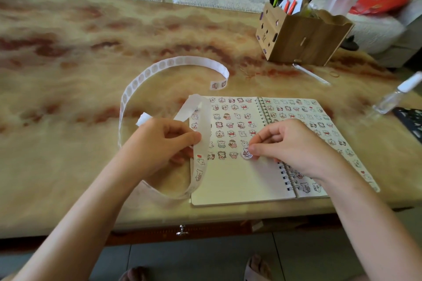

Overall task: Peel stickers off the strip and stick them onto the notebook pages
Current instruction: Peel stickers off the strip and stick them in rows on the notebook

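Note:
An open spiral notebook point(235, 186) lies on the table, both pages covered with rows of small cartoon stickers. A long white sticker strip point(137, 80) loops over the table to the left and curls under my left hand point(159, 143), which pinches it at the notebook's left edge. Stickers still show on the strip's lower part point(201, 167). My right hand point(294, 143) holds one round sticker point(247, 155) between thumb and forefinger, touching the left page at the end of the lowest sticker row.
A wooden organiser point(303, 39) full of pens and scissors stands at the back right. A clear spray bottle point(397, 93) lies at the right edge, a white pen point(310, 74) beside the organiser. The table's front edge point(182, 223) runs below the notebook.

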Demonstrator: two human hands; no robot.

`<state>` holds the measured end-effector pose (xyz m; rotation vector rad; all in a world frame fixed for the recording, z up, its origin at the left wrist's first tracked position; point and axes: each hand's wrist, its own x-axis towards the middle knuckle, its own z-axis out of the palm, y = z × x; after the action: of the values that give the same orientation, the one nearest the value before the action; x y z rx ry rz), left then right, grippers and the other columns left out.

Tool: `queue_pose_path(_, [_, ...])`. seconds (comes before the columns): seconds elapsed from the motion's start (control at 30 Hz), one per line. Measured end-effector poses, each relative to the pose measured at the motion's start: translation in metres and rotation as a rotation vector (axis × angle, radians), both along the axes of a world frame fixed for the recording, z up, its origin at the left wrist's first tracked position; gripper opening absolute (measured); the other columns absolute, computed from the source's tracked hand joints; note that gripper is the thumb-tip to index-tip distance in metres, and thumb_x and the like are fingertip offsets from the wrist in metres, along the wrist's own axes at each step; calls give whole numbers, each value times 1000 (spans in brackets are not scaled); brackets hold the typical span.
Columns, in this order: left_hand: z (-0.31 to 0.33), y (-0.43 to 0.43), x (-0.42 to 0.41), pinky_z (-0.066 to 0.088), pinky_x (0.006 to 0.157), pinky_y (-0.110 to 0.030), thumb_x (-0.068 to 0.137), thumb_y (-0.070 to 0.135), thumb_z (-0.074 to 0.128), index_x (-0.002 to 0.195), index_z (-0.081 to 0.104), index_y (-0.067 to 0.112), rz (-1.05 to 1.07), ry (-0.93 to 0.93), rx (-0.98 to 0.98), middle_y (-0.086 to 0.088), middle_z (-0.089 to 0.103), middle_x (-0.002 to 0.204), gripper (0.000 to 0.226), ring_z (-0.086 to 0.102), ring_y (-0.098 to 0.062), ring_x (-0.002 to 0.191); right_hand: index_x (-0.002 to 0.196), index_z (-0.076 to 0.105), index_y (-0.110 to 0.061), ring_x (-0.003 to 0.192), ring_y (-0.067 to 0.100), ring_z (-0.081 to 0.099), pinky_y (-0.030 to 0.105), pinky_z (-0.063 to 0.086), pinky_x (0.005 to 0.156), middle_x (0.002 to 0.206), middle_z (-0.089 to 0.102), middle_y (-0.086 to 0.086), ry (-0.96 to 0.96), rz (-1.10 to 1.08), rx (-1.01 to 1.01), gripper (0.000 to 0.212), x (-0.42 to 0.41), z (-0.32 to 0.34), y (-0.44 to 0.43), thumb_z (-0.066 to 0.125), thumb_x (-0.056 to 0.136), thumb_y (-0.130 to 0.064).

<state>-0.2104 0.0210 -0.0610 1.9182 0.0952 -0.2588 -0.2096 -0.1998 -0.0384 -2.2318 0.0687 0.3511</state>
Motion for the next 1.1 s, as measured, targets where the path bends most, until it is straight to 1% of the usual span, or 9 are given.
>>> queue_pose_path(0.17, [-1,2,0,56,64,-20,84,22,68,73,75,17,-15,1,1,1,74,71,14,69,-19,70,73,73,-17,73,23,61,42,50,78,66,74,-5,0,-13,-12,6,-1,-2,2,76,77,-15])
queue_pose_path(0.33, [-1,1,0,56,63,-18,85,21,68,70,74,17,-10,-6,-4,2,74,69,16,66,-12,63,72,73,-16,80,34,67,47,52,85,66,73,-5,-12,-15,-33,6,-1,-2,3,76,77,-14])
queue_pose_path(0.4, [-1,1,-1,56,61,-17,85,20,67,71,74,17,-11,-8,-10,1,74,69,16,66,-10,62,72,73,-17,85,32,69,47,52,86,66,73,-5,-18,-18,-39,7,-1,-2,4,76,77,-14])
queue_pose_path(0.53, [-1,1,-1,55,59,-14,85,21,68,71,74,17,-14,-17,-6,2,74,69,16,66,-6,60,72,73,-17,80,20,70,41,53,84,65,73,-7,-28,-17,-58,7,-1,-3,5,76,78,-15])
queue_pose_path(0.7, [-2,1,1,56,64,-18,84,23,68,71,74,19,-22,-13,12,4,74,70,16,69,-18,69,71,73,-17,74,13,70,38,53,83,64,72,-8,-45,-26,-80,7,-1,-6,5,76,77,-15])
queue_pose_path(0.83, [-3,2,1,57,68,-23,84,24,68,69,74,23,-29,-12,9,4,74,70,16,69,-22,71,72,73,-18,75,13,70,40,55,84,67,73,-5,-65,-28,-119,6,-1,-8,6,77,76,-18])
queue_pose_path(0.9, [-3,2,1,58,72,-27,84,25,68,70,74,23,-30,-11,11,3,74,70,15,70,-26,74,72,72,-19,75,13,69,40,55,83,68,72,-5,-82,-33,-136,7,-1,-10,7,78,75,-21])
queue_pose_path(0.97, [-3,2,1,58,72,-27,84,25,68,70,74,23,-30,-12,13,4,74,70,15,71,-26,75,73,71,-21,73,12,67,38,54,79,68,70,-5,-105,-35,-156,8,-2,-11,7,78,74,-25])
queue_pose_path(1.1, [-4,2,1,57,64,-19,84,24,68,69,74,21,-34,-11,17,5,74,69,17,68,-15,66,77,69,-22,58,8,53,30,42,62,59,58,-8,-147,-12,-199,14,-3,-13,5,79,75,-32])
